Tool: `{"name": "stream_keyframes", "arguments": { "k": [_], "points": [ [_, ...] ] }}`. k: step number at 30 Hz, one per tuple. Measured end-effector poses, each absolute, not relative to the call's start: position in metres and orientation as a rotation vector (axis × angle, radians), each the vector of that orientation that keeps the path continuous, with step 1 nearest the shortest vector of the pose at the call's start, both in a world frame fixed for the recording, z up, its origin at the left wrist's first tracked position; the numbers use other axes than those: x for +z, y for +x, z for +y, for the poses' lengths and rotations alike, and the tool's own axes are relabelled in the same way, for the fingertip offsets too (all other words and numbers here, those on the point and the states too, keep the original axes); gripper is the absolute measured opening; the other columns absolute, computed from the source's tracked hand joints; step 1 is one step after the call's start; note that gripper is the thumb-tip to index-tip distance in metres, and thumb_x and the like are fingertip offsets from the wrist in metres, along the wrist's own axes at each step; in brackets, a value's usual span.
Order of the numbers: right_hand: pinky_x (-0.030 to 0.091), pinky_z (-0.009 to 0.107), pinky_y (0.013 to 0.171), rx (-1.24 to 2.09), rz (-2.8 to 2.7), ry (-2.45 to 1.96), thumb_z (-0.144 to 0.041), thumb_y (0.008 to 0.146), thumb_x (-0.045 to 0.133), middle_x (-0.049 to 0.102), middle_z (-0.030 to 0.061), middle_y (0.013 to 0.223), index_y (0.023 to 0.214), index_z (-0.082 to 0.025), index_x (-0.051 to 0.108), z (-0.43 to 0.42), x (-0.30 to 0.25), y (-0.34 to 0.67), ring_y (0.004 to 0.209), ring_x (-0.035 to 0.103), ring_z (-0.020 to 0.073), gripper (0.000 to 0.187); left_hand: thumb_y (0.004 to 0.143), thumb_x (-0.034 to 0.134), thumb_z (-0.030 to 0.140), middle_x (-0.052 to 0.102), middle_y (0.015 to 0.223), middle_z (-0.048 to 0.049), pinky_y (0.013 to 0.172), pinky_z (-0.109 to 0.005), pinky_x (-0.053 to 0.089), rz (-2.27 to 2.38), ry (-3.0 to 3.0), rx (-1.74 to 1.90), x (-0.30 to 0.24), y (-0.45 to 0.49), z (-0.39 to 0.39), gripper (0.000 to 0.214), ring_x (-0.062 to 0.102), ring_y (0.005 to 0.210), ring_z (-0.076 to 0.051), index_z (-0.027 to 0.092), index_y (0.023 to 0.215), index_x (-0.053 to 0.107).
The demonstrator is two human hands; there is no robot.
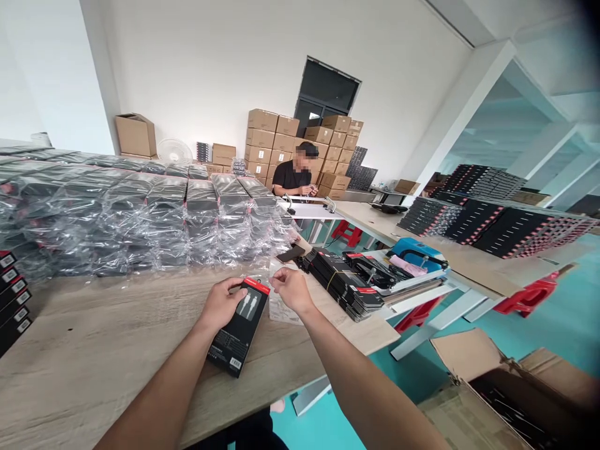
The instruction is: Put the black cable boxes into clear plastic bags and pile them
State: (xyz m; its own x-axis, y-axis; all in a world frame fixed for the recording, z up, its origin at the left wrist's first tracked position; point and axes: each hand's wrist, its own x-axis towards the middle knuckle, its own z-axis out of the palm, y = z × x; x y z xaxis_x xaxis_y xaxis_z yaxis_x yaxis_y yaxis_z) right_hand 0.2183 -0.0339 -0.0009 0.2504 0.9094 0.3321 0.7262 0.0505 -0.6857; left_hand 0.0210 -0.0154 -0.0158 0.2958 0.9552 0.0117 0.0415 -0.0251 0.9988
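Observation:
A black cable box (pixel 239 331) with a red top band, a picture of white cable plugs and a barcode label tilts over the front part of the table. My left hand (pixel 224 305) is closed on its upper left side, thumb across the front. Just right of the box's top edge, my right hand (pixel 291 289) has its fingers pinched together; what is between them, if anything, is too small to make out. Beneath my right hand a clear plastic sheet or bag (pixel 284 312) lies on the wooden table (pixel 117 337).
Plastic-wrapped stacks of black boxes (pixel 166 215) line the table's far side. Banded flat black cartons (pixel 344 281) lie at right, by a blue machine (pixel 417 253). An open cardboard box (pixel 464 412) stands lower right. Across the room a person (pixel 293 178) works at another table.

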Motion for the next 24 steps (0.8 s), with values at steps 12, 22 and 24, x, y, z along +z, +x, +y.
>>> {"name": "stream_keyframes", "arguments": {
  "k": [12, 22, 24],
  "points": [
    [0.038, 0.023, 0.050, 0.211, -1.604, -1.707, -0.019, 0.068, 0.055, 0.062, -0.0017, 0.057, 0.063, -0.021, 0.059, -0.050, -0.015, 0.210, 0.051, 0.054, 0.0133, 0.007, 0.071, 0.070, 0.028, 0.072, 0.101, -0.0081, 0.078, -0.031, 0.050, 0.980, 1.315, 1.038, -0.017, 0.025, -0.014, 0.038, 0.066, 0.087, -0.022, 0.017, 0.107, 0.067],
    [0.044, 0.025, 0.057, 0.544, -1.559, -1.571, -0.023, 0.061, 0.064, 0.064, 0.0003, 0.070, 0.074, -0.018, 0.062, -0.038, 0.005, 0.231, 0.061, 0.055, 0.0141, 0.014, 0.066, 0.074, 0.030, 0.071, 0.092, -0.0054, 0.068, -0.028, 0.048, 0.918, 1.319, 0.876, -0.009, 0.013, -0.018, 0.039, 0.064, 0.070, -0.016, 0.019, 0.104, 0.067],
    [0.045, 0.026, 0.063, 0.537, -1.633, -1.546, -0.022, 0.059, 0.067, 0.066, 0.0008, 0.079, 0.081, -0.018, 0.064, -0.038, 0.009, 0.230, 0.069, 0.057, 0.0150, 0.023, 0.067, 0.073, 0.030, 0.070, 0.095, -0.0057, 0.069, -0.028, 0.048, 0.888, 1.332, 0.860, -0.006, 0.013, -0.020, 0.038, 0.064, 0.071, -0.016, 0.019, 0.103, 0.067]
  ]
}}
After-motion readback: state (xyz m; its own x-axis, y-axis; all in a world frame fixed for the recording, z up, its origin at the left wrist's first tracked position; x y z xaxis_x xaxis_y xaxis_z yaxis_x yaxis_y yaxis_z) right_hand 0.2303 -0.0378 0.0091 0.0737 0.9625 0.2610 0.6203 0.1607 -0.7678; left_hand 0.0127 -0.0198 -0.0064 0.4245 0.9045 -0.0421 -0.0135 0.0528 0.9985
